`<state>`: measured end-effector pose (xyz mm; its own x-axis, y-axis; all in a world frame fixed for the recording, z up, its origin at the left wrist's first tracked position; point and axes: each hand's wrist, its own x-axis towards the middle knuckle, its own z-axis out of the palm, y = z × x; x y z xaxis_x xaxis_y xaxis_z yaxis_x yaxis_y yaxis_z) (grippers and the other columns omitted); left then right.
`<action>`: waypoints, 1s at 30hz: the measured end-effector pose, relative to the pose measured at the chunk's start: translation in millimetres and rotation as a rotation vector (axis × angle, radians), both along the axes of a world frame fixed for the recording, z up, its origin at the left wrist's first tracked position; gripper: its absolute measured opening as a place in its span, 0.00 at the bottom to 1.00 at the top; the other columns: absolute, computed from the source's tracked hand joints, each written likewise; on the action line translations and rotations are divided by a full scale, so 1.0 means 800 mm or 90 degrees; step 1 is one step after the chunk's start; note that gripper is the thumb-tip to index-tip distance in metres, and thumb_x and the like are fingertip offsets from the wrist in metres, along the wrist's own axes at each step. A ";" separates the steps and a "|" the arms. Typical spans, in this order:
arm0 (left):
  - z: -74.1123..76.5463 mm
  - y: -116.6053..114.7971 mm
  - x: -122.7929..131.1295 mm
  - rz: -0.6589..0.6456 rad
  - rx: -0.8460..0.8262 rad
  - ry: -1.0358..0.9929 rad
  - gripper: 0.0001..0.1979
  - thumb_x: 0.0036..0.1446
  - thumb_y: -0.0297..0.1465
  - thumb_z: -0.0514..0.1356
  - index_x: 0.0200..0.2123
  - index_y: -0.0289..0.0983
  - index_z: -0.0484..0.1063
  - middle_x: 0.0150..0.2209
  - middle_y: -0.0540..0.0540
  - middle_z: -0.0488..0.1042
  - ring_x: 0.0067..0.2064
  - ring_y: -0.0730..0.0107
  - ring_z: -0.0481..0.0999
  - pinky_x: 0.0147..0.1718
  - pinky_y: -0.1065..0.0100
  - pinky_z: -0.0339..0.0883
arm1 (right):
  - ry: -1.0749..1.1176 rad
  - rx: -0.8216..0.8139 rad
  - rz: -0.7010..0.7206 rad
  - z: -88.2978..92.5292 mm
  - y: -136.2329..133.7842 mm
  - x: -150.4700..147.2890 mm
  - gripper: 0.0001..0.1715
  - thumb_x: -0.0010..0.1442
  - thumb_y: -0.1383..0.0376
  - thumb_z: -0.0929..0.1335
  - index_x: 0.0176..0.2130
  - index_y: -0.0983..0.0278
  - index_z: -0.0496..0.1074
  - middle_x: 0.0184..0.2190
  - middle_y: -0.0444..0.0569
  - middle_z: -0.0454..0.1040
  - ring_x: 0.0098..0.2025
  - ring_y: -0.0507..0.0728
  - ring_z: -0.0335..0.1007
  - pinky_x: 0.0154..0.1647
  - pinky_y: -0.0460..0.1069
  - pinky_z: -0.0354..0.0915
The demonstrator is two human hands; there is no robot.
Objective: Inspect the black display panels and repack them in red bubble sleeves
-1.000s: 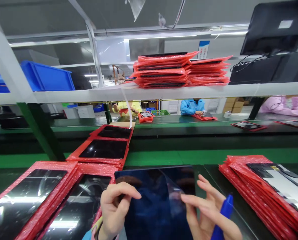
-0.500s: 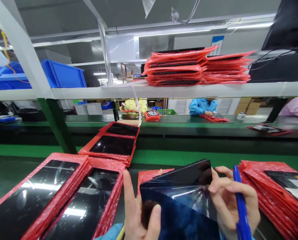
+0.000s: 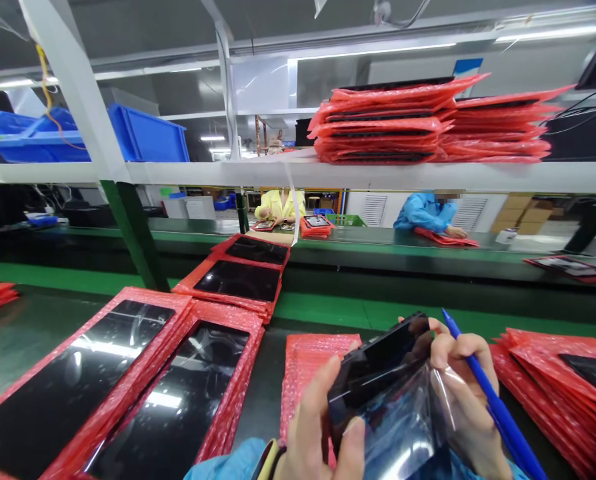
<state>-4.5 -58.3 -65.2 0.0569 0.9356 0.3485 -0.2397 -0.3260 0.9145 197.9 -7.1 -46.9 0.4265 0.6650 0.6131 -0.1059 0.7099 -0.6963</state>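
Both my hands hold a dark glass panel tilted up near the bottom of the view. A clear protective film hangs loose over its near side. My left hand grips the panel's left edge with thumb and fingers closed. My right hand grips the right edge and the film, and also holds a blue pen that sticks up between its fingers. Under the panel lies an empty red bubble-wrap bag.
Dark panels on red bubble wrap lie to my left, more beyond. A red stack lies at my right. Red-wrapped stacks and blue bins sit on the overhead shelf. Other workers sit across the green conveyor.
The panel has been lifted and tilted up from lying flat, and the film has come off its surface. The view has swung left and down, uncovering the red bag beneath.
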 end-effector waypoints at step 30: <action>0.060 0.080 0.002 -0.168 -0.171 -0.259 0.23 0.57 0.33 0.61 0.57 0.46 0.64 0.22 0.56 0.55 0.21 0.74 0.61 0.31 0.67 0.70 | 0.342 -0.206 0.133 0.008 0.027 0.013 0.18 0.36 0.74 0.68 0.28 0.57 0.61 0.21 0.32 0.56 0.33 0.49 0.69 0.70 0.52 0.44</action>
<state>-2.8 5.8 -17.4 0.2115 0.9670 0.1420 -0.6330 0.0248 0.7738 208.4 14.4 -40.3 0.4598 0.8816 0.1064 -0.6103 0.4007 -0.6834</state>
